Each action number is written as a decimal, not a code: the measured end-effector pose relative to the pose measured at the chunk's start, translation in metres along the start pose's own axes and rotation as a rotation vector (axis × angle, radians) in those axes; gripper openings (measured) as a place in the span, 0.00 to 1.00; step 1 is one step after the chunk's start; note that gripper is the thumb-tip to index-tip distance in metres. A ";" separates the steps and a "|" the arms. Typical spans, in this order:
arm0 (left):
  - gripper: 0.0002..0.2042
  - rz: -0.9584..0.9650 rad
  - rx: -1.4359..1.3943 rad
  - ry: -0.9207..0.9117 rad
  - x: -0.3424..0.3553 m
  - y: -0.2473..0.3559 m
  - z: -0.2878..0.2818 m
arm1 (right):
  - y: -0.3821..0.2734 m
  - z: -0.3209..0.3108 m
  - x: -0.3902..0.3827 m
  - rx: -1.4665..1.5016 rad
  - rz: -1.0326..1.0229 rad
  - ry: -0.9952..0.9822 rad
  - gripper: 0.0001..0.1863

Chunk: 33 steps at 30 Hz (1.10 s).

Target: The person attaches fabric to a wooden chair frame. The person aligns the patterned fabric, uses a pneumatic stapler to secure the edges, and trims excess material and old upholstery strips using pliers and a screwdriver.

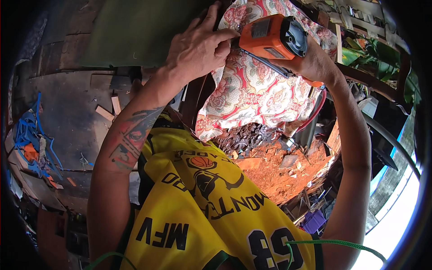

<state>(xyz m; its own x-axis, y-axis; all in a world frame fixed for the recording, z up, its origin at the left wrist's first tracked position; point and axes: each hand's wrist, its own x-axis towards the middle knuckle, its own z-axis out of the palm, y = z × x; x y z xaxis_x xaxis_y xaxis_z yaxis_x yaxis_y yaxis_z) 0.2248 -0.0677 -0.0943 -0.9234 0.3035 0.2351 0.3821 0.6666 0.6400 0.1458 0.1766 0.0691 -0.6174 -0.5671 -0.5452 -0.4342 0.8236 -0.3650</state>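
My right hand point(310, 63) is wrapped round the grip of an orange and black staple gun point(265, 38) at the upper middle. The gun's nose points left, toward the edge of a floral fabric point(261, 99) in red, cream and gold. My left hand point(195, 51) holds the fabric's left edge against a dark wooden frame point(197, 96). Its thumb reaches close to the gun's nose, while other fingers stretch along the frame. Part of the grip is hidden behind my right hand, and I cannot see any staple.
A dark green padded panel point(130, 33) lies at the upper left. Small wood offcuts point(105, 112) and blue scraps point(33, 130) are on the boards at the left. Reddish sawdust or soil point(288, 173) lies below the fabric. A red hose point(317, 110) and a dark cable point(391, 139) run at the right.
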 end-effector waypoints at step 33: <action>0.18 -0.072 -0.197 -0.021 0.004 0.002 0.005 | 0.001 -0.001 0.002 -0.004 0.037 -0.038 0.32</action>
<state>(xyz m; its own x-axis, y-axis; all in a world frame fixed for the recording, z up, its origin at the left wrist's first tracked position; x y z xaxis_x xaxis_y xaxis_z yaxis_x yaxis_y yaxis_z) 0.2225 -0.0617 -0.0959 -0.9463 0.2750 0.1698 0.2984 0.5415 0.7860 0.1438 0.1767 0.0680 -0.6080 -0.5355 -0.5861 -0.4141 0.8438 -0.3413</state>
